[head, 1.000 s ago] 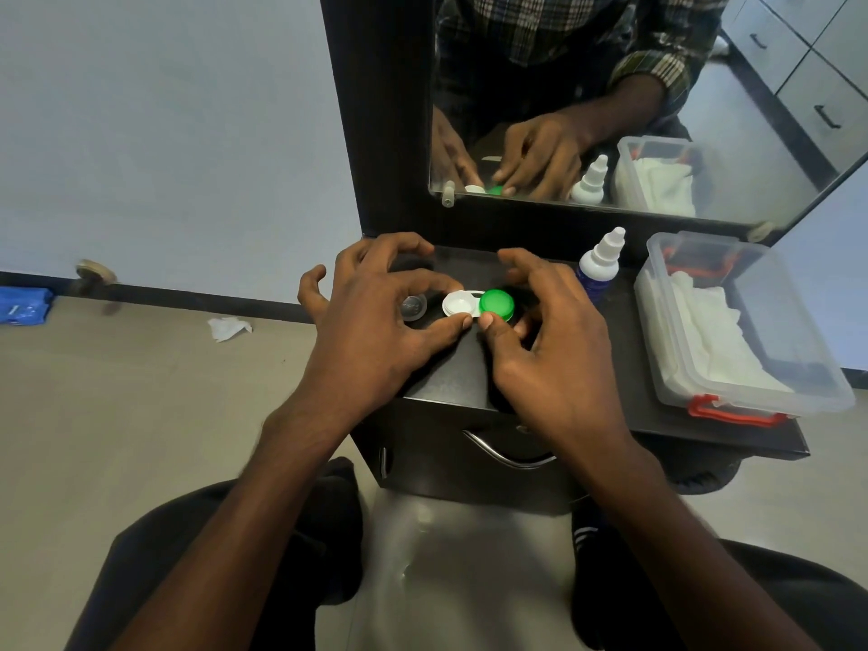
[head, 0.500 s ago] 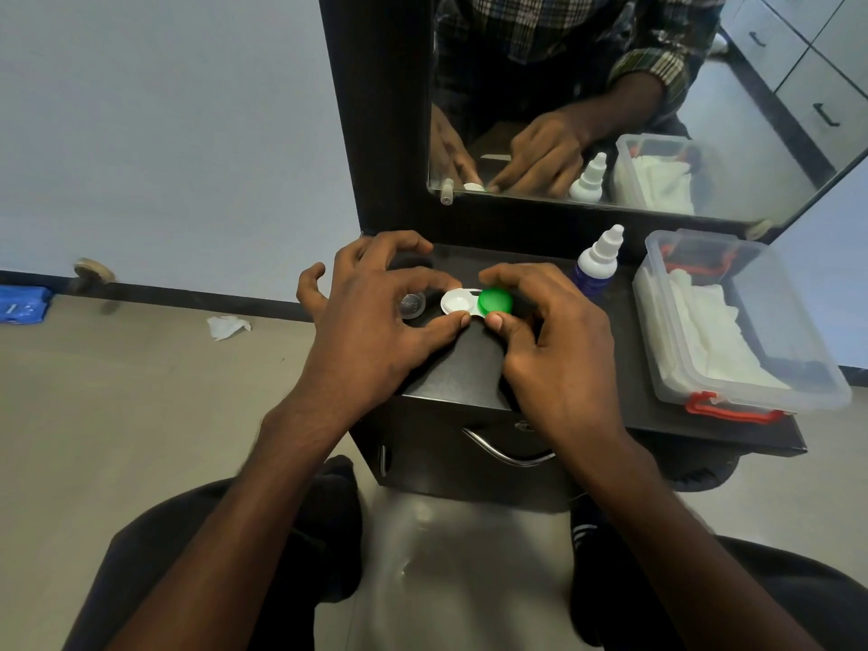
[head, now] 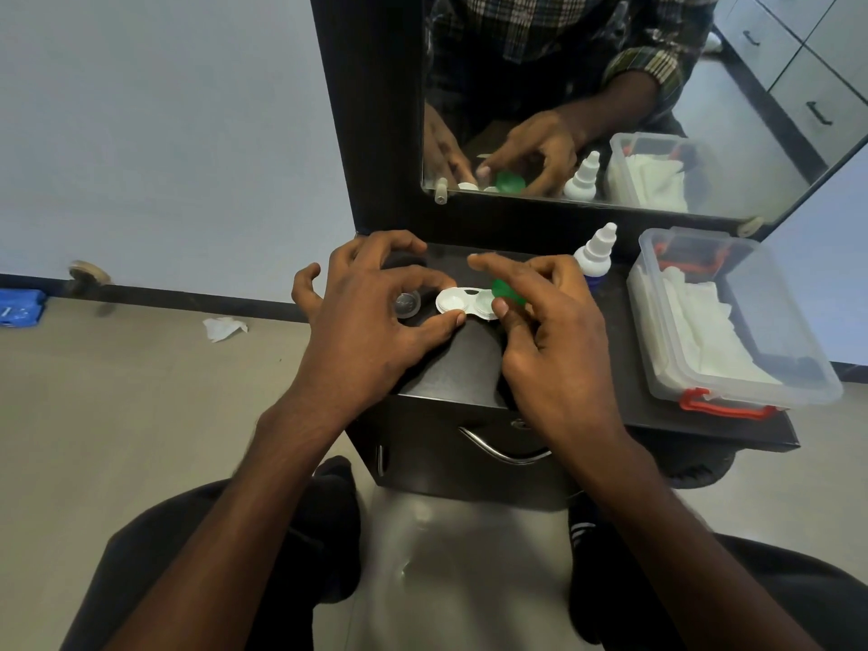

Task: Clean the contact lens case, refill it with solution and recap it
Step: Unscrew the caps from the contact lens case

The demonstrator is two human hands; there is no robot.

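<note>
The white contact lens case [head: 465, 306] lies flat on the dark bench [head: 469, 364], near its back edge and in front of the mirror [head: 610, 86], with both of its round wells uncovered. The left hand [head: 371, 317] holds the case's left end, thumb tip pressed against the near rim of the left well and forefinger curled over the far side, the remaining fingers arched above the bench. Just to the left of the case, under that hand, a clear cap [head: 406, 304] sits on the bench by itself. The right hand [head: 554, 331] pinches the green cap [head: 508, 291] between thumb and fingers, holding it tilted and just off the right well, close beside the case; its forefinger points out straight over the case. The two hands are close together, one at each end of the case, not touching each other. Behind the right hand stands a solution bottle [head: 594, 256] with a white dropper top and blue body, upright. To its right a clear plastic box [head: 732, 321] with red latches rests on the bench, white tissues [head: 700, 331] inside it. A crumpled scrap of tissue [head: 224, 328] lies on the floor to the left
</note>
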